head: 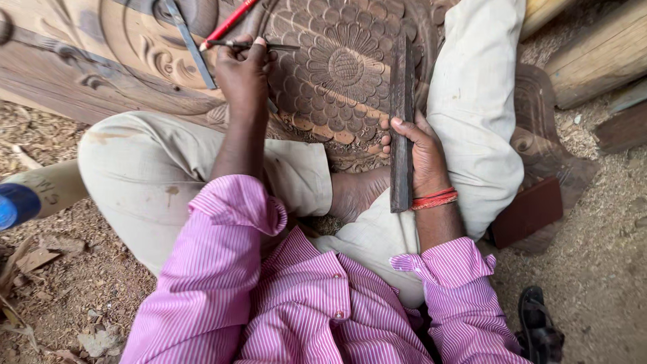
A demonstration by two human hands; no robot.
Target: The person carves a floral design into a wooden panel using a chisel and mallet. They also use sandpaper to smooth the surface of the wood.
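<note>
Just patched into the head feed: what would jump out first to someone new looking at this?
The carved wooden panel with its large round flower fills the top centre, lying across the seated person's lap. The left hand grips a thin metal tool against the carving, and the right hand holds a long dark wooden bar upright beside it. Pink striped sleeves fill the foreground.

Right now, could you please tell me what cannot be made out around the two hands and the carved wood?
- Head view: the chisel tip under the left hand is too thin to make out.
- The wooden bar in the right hand hides the carving behind it.
- The carved panel is cut off by the top edge; the legs cover its lower rim.
- The sandal is cut by the bottom edge.
- The blue object is cut by the left edge.
</note>
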